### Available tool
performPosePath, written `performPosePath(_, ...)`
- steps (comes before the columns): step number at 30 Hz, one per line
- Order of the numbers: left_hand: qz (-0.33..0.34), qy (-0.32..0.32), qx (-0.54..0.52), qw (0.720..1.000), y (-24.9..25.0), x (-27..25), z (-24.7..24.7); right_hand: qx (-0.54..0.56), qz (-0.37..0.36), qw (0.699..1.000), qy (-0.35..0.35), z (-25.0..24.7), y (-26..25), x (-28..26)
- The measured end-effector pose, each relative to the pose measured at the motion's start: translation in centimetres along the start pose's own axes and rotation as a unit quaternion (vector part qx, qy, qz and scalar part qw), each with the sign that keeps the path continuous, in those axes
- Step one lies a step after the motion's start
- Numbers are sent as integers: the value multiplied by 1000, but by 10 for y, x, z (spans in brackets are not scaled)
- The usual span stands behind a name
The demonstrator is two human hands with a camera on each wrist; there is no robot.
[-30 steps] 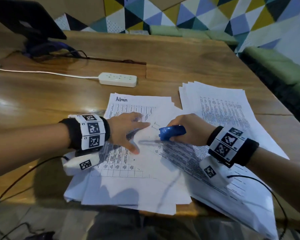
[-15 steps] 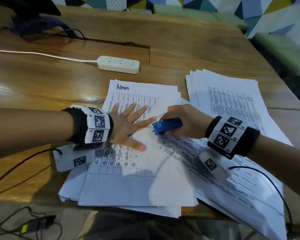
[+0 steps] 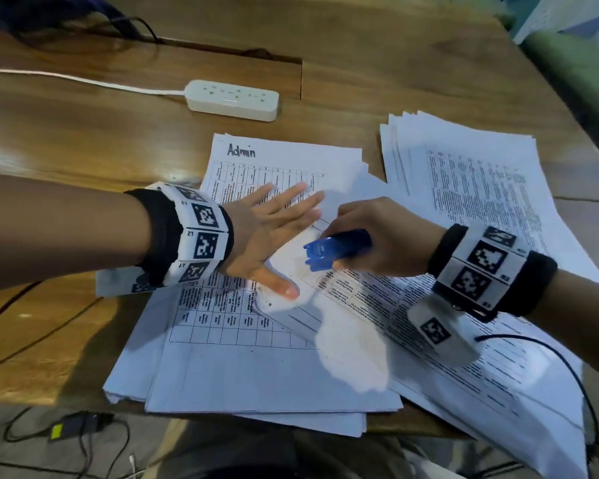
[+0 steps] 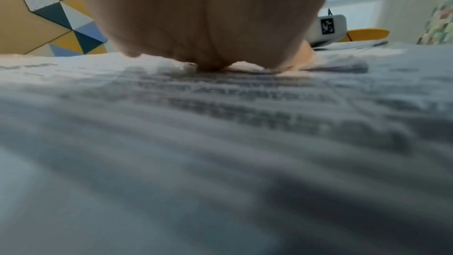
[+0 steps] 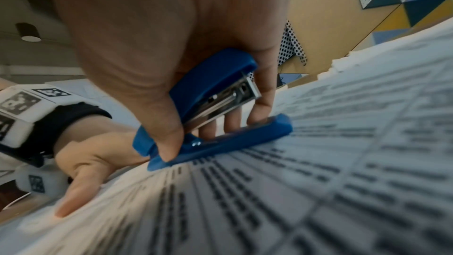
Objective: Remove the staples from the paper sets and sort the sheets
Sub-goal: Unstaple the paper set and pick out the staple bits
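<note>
My right hand (image 3: 377, 236) grips a small blue stapler (image 3: 336, 248), its tail end pointing left at the corner of a printed paper set (image 3: 377, 295). In the right wrist view the stapler (image 5: 215, 108) is held between thumb and fingers, just above the sheet. My left hand (image 3: 274, 233) lies flat with fingers spread on the sheet marked "Admin" (image 3: 284, 160), thumb (image 3: 284, 288) pressing the paper beside the stapler. In the left wrist view only the palm (image 4: 208, 16) on blurred paper (image 4: 220, 143) shows. No staple is clear to see.
A second stack of printed sheets (image 3: 471, 174) lies at the right. A white power strip (image 3: 232, 100) with its cord sits behind the papers on the wooden table (image 3: 66, 133). Papers overhang the table's near edge. Cables lie on the floor (image 3: 66, 430) below.
The head view has tilted down and closer. My left hand's fingers have spread flatter on the sheet. The stapler stays at the paper set's corner, shifted slightly.
</note>
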State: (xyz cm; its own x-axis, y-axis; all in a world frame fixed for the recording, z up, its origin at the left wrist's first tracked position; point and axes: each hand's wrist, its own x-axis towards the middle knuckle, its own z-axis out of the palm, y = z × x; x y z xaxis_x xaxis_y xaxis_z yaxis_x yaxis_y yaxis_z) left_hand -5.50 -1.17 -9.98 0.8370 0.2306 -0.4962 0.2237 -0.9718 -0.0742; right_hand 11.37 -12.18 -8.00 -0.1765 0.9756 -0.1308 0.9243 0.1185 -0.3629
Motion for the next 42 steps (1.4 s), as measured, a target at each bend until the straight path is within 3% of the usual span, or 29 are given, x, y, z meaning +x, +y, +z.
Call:
performPosePath(3, 7, -17, -13, 1000, -1, 2, -1, -2, 22, 1000, 15, -2, 5, -1)
performPosePath(10, 24, -26, -13, 999, -3, 5, -2, -35, -11, 999, 12, -3, 2, 6)
performPosePath(21, 21, -20, -28, 999, -1, 7, -2, -23, -3, 999, 32, 3, -1, 6)
performPosePath(28, 25, -3, -26, 999, -3, 8, 1, 39, -67, 996, 43, 0, 1, 9)
performPosePath(35, 10, -9, -8, 1000, -1, 8, 2, -20, 16, 998, 51, 6, -1, 7)
performPosePath(42, 10, -13, -10, 1000, 1, 7, 0, 37, -26, 997, 58, 3, -2, 9)
